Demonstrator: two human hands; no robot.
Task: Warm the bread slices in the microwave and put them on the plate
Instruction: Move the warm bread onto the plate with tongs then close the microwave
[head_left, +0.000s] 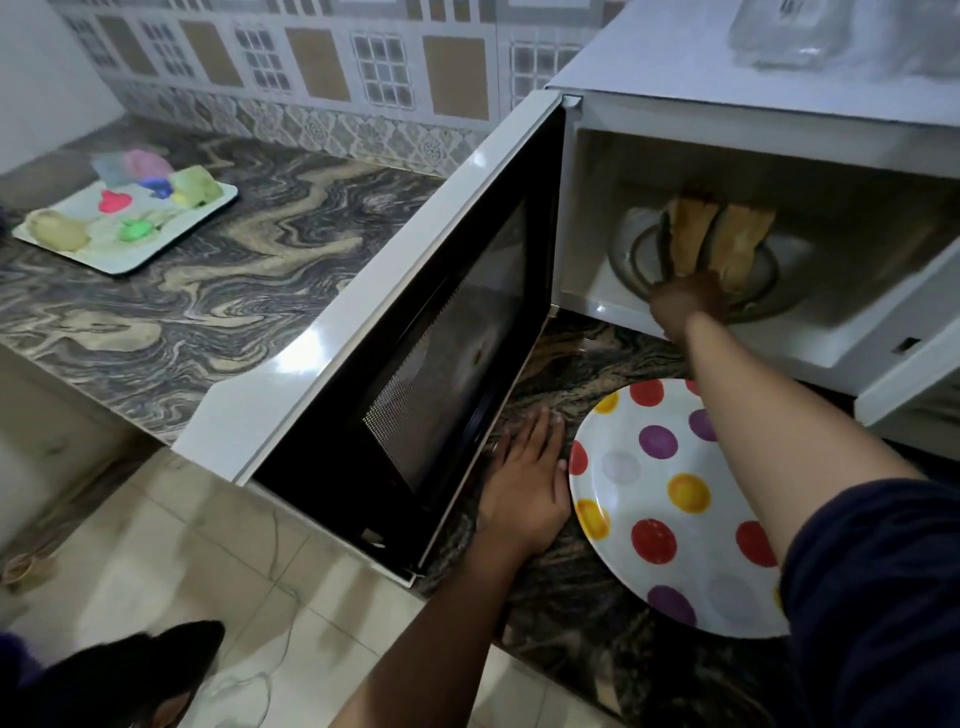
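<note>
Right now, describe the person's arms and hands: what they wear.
The left hand and right hand are bare, no gloves. A dark navy sleeve covers the right upper arm; the forearm below it is bare. The left forearm is bare as far as the frame shows. No watch shows.

Right hand (685, 304) reaches into the microwave (675, 62), arm outstretched, gripping the bread slices (711, 236); left hand (524, 488) lies flat before it, fingers (540, 431) straight.
</note>
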